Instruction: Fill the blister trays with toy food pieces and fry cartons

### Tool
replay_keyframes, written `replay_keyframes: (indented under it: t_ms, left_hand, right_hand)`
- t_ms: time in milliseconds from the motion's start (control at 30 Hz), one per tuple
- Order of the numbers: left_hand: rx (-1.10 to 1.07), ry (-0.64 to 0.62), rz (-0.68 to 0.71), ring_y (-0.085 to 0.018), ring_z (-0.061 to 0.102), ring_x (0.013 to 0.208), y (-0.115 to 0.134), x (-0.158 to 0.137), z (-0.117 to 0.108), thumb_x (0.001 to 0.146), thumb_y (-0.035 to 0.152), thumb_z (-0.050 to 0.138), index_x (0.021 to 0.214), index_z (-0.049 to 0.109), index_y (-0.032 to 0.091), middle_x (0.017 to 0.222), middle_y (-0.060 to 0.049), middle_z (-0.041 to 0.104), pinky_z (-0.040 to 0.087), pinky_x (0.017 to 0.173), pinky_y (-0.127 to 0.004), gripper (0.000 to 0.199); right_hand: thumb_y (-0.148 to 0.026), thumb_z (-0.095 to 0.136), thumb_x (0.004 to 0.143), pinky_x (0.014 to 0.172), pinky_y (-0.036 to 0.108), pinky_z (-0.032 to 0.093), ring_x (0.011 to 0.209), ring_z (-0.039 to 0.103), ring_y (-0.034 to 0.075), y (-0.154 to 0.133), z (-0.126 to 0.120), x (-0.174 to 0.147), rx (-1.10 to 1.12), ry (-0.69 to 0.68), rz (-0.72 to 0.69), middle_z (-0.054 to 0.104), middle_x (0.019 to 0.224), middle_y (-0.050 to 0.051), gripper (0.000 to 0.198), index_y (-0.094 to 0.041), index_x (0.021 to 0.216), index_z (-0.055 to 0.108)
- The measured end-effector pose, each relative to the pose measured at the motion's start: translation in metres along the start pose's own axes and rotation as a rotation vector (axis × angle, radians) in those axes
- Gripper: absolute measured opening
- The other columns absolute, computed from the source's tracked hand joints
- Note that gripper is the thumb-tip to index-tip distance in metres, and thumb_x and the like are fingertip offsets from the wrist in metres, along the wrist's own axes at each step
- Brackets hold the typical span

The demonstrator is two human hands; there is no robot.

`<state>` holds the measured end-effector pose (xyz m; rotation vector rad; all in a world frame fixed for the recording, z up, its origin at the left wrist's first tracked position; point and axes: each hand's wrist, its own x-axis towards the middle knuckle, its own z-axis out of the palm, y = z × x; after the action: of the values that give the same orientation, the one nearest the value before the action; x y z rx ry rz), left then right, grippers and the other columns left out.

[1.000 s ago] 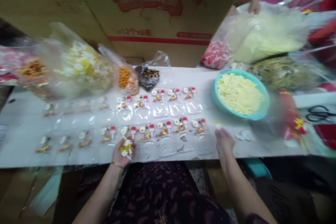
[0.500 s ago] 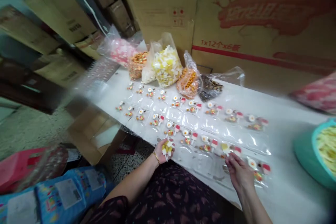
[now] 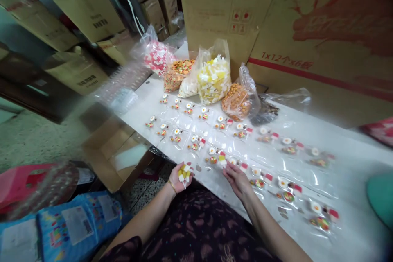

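My left hand (image 3: 181, 177) is palm up near the table's front edge, cupped around several small yellow-and-white toy popsicles (image 3: 184, 173). At the fingertips of my right hand (image 3: 236, 178) is one yellow-and-white toy popsicle (image 3: 222, 160), over a clear plastic tray in the front row. Small charms fill the tray tops: a fried-egg charm (image 3: 212, 151), a round colourful food charm (image 3: 213, 160) and tiny brown bits. Many trays also hold a red-and-white toy popsicle (image 3: 202, 143); the leftmost ones show none.
Along the back stand clear bags: pink-and-white pieces (image 3: 158, 56), orange food charms (image 3: 178, 74), yellow-and-white popsicles (image 3: 214, 80), orange pieces (image 3: 236, 101) and dark pieces (image 3: 265, 110). A teal bucket (image 3: 380, 196) is at right. An open carton (image 3: 107, 159) and blue packages (image 3: 80, 221) lie left, large cartons (image 3: 215, 4) behind.
My right hand has moved left along the front row, from a tray near the right end to one near the middle, a yellow-and-white popsicle at its fingertips. The view has turned left.
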<state>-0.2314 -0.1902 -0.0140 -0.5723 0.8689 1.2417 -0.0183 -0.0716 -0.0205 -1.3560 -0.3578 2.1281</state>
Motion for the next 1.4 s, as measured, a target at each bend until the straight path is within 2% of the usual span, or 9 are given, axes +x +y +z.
replay_keyframes:
  t_ms: [133, 400, 533, 667, 867, 1033, 1167, 1300, 1400]
  left_hand:
    - [0.046, -0.045, -0.019, -0.016, 0.061, 0.062, 0.051, -0.005, -0.021, 0.077, 0.029, 0.050, 0.092, 0.056, 0.018, 0.073, -0.006, 0.062, 0.048, 0.049, -0.024, 0.019]
    - [0.181, -0.030, -0.045, -0.016, 0.061, 0.063, 0.193, -0.032, -0.072, 0.078, 0.028, 0.049, 0.095, 0.056, 0.017, 0.077, -0.006, 0.063, 0.049, 0.048, -0.025, 0.021]
    - [0.184, 0.004, -0.064, -0.016, 0.061, 0.063, 0.235, -0.039, -0.087, 0.078, 0.028, 0.049, 0.094, 0.056, 0.018, 0.076, -0.006, 0.063, 0.049, 0.047, -0.025, 0.020]
    - [0.153, 0.014, -0.075, -0.016, 0.061, 0.063, 0.249, -0.036, -0.094, 0.079, 0.029, 0.049, 0.093, 0.057, 0.017, 0.075, -0.006, 0.063, 0.049, 0.047, -0.025, 0.020]
    - [0.120, 0.038, -0.087, -0.016, 0.061, 0.062, 0.251, -0.031, -0.095, 0.078, 0.029, 0.050, 0.093, 0.057, 0.017, 0.075, -0.005, 0.063, 0.049, 0.046, -0.025, 0.020]
    - [0.076, 0.049, -0.037, -0.016, 0.061, 0.062, 0.254, -0.035, -0.097, 0.077, 0.029, 0.051, 0.094, 0.056, 0.018, 0.076, -0.005, 0.063, 0.049, 0.047, -0.025, 0.021]
    - [0.029, 0.054, 0.015, -0.016, 0.061, 0.062, 0.253, -0.039, -0.100, 0.077, 0.028, 0.050, 0.093, 0.056, 0.018, 0.075, -0.005, 0.063, 0.049, 0.047, -0.024, 0.020]
    - [-0.004, 0.042, 0.028, -0.015, 0.061, 0.063, 0.250, -0.041, -0.104, 0.078, 0.028, 0.049, 0.092, 0.056, 0.018, 0.076, -0.005, 0.063, 0.049, 0.048, -0.025, 0.019]
    - [-0.006, 0.039, 0.029, -0.015, 0.061, 0.063, 0.249, -0.041, -0.106, 0.078, 0.028, 0.049, 0.093, 0.056, 0.018, 0.076, -0.005, 0.063, 0.050, 0.048, -0.025, 0.019]
  right_hand:
    - [-0.008, 0.072, 0.051, 0.058, 0.016, 0.054, 0.057, 0.060, 0.008, 0.040, 0.046, 0.014, 0.045, 0.083, -0.020, 0.060, 0.064, -0.004, 0.030, -0.017, 0.078, 0.061]
    - [-0.008, 0.070, 0.054, 0.057, 0.019, 0.054, 0.055, 0.058, 0.008, 0.125, 0.147, 0.032, 0.129, 0.205, -0.054, 0.059, 0.061, -0.003, 0.029, -0.016, 0.079, 0.060]
    - [-0.007, 0.069, 0.054, 0.057, 0.018, 0.053, 0.054, 0.058, 0.007, 0.143, 0.187, 0.041, 0.145, 0.212, -0.080, 0.058, 0.062, -0.003, 0.030, -0.015, 0.081, 0.060]
    - [-0.007, 0.069, 0.055, 0.059, 0.019, 0.053, 0.056, 0.059, 0.008, 0.143, 0.209, 0.050, 0.148, 0.215, -0.100, 0.058, 0.062, -0.004, 0.029, -0.016, 0.081, 0.061]
    - [-0.007, 0.070, 0.055, 0.058, 0.017, 0.053, 0.055, 0.058, 0.007, 0.140, 0.221, 0.069, 0.144, 0.212, -0.082, 0.060, 0.063, -0.003, 0.029, -0.017, 0.079, 0.060]
    - [-0.007, 0.068, 0.054, 0.057, 0.017, 0.053, 0.054, 0.058, 0.007, 0.137, 0.233, 0.085, 0.117, 0.185, -0.018, 0.058, 0.061, -0.004, 0.028, -0.017, 0.079, 0.059]
    - [-0.007, 0.065, 0.056, 0.059, 0.019, 0.053, 0.055, 0.057, 0.007, 0.131, 0.253, 0.098, 0.099, 0.158, -0.019, 0.057, 0.061, -0.004, 0.025, -0.016, 0.078, 0.058]
    - [-0.006, 0.061, 0.060, 0.066, 0.021, 0.052, 0.059, 0.058, 0.007, 0.133, 0.280, 0.115, 0.078, 0.217, -0.077, 0.055, 0.062, -0.005, 0.023, -0.018, 0.079, 0.056]
    - [-0.008, 0.056, 0.065, 0.067, 0.025, 0.052, 0.060, 0.058, 0.009, 0.140, 0.292, 0.121, -0.085, 0.268, -0.075, 0.055, 0.065, -0.003, 0.022, -0.017, 0.085, 0.055]
